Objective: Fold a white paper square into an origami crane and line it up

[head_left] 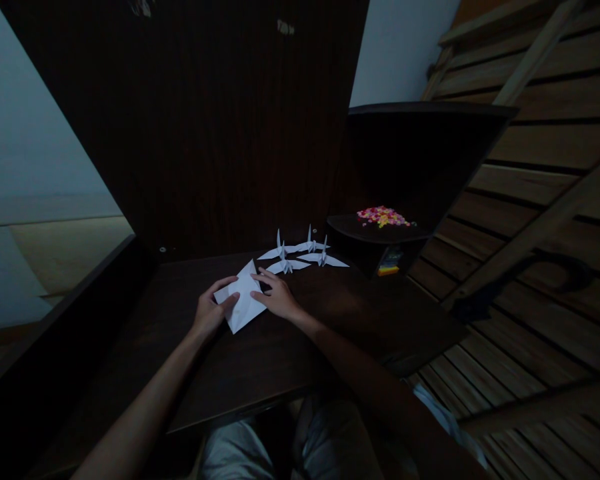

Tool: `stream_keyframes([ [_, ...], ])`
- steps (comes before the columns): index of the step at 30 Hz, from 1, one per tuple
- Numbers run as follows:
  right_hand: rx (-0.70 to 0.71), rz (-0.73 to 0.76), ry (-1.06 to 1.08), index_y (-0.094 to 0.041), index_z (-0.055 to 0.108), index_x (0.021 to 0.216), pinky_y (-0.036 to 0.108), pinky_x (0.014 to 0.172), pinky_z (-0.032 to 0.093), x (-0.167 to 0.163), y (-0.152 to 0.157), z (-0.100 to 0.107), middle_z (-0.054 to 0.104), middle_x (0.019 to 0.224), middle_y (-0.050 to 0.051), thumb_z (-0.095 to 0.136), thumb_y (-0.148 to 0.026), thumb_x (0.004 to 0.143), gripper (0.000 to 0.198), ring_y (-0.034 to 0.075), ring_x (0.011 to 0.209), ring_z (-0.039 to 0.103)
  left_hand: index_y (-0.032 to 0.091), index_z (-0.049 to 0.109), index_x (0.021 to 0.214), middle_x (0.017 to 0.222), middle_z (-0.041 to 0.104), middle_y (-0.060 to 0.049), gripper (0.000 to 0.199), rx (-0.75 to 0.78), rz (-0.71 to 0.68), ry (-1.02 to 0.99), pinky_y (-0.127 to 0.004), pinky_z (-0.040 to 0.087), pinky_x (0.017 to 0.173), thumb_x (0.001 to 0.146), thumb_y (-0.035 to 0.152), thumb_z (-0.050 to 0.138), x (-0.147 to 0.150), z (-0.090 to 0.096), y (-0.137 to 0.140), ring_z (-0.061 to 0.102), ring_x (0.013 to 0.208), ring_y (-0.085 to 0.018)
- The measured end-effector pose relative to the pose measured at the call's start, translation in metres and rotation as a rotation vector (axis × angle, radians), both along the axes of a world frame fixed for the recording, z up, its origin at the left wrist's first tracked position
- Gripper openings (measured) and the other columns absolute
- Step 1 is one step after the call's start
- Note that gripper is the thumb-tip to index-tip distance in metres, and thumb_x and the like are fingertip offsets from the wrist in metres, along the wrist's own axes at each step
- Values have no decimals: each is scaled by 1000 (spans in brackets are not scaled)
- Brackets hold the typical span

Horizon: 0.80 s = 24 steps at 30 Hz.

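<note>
A white sheet of origami paper [244,303], creased and folded, is held tilted just above the dark desk. My left hand [214,305] grips its left edge, thumb on top and fingers partly behind. On the opposite edge my right hand [277,295] has its thumb and fingertips on the paper. Several finished white paper cranes stand behind the hands with wings spread; the nearest crane [286,265] is just beyond my right hand, and another crane [324,259] sits farther right.
The dark wooden desk [330,347] has a tall back panel [220,133]. On a small corner shelf [340,230] at the right lies a pile of colourful small pieces [383,216]. Below it is a yellow item [388,271]. Wooden slats [540,187] stand at the right, with a dark curved object [530,267] before them.
</note>
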State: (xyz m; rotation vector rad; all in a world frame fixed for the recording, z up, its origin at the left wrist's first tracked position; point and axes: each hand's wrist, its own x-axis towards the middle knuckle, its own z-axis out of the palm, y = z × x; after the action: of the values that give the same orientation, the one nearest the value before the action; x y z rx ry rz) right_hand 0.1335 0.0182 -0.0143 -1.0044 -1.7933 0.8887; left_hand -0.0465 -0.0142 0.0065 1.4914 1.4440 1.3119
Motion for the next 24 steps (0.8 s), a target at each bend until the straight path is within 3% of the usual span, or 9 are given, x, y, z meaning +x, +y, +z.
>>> stream_keyframes([
  [2, -86, 22, 109, -20, 60, 120, 32, 73, 54, 0, 5, -5, 49, 135, 13, 66, -26, 73, 48, 18, 91, 64, 17, 67, 108, 111, 68, -11, 53, -22, 9, 9, -42, 53, 79, 62, 42, 72, -1, 1, 1, 64, 96, -30],
  [4, -152, 81, 169, -18, 61, 118, 27, 65, 54, 0, 9, -9, 59, 121, 12, 66, -23, 71, 48, 12, 72, 64, 18, 69, 104, 108, 70, -10, 49, -55, 9, 32, -42, 52, 80, 61, 41, 73, -3, 0, 2, 64, 97, -30],
  [7, -170, 97, 164, -14, 63, 112, 25, 62, 52, 1, 13, -12, 64, 108, 10, 67, -19, 68, 44, 10, 65, 62, 18, 72, 98, 103, 72, -10, 44, -60, -31, 116, -42, 51, 84, 61, 43, 72, -7, -3, 5, 64, 97, -30],
  [13, 43, 4, -161, -16, 67, 104, 29, 69, 51, 7, 11, -10, 65, 101, 7, 65, -14, 72, 32, 12, 68, 59, 22, 71, 103, 118, 64, -10, 46, 129, -231, 579, -46, 45, 95, 74, 55, 58, -14, -12, 8, 59, 107, -29],
  [16, 181, 16, -305, -17, 67, 107, 32, 80, 50, 10, 8, -9, 60, 109, 9, 65, -15, 76, 31, 16, 85, 59, 24, 71, 104, 131, 56, -9, 47, 207, -312, 762, -50, 38, 102, 77, 59, 55, -17, -16, 8, 48, 121, -31],
  [20, 304, 45, -420, -16, 69, 105, 36, 97, 42, 13, 7, -7, 50, 127, 12, 65, -17, 79, 26, 21, 112, 50, 25, 68, 112, 142, 45, -9, 53, 215, -387, 865, -55, 31, 104, 77, 62, 54, -22, -17, 8, 37, 131, -33],
  [24, 339, 117, -539, -18, 71, 102, 37, 98, 40, 15, 7, -3, 59, 118, 8, 60, -24, 85, 21, 21, 109, 49, 23, 58, 125, 139, 49, -11, 64, 157, -499, 895, -54, 28, 106, 74, 63, 58, -25, -11, 6, 38, 131, -32],
])
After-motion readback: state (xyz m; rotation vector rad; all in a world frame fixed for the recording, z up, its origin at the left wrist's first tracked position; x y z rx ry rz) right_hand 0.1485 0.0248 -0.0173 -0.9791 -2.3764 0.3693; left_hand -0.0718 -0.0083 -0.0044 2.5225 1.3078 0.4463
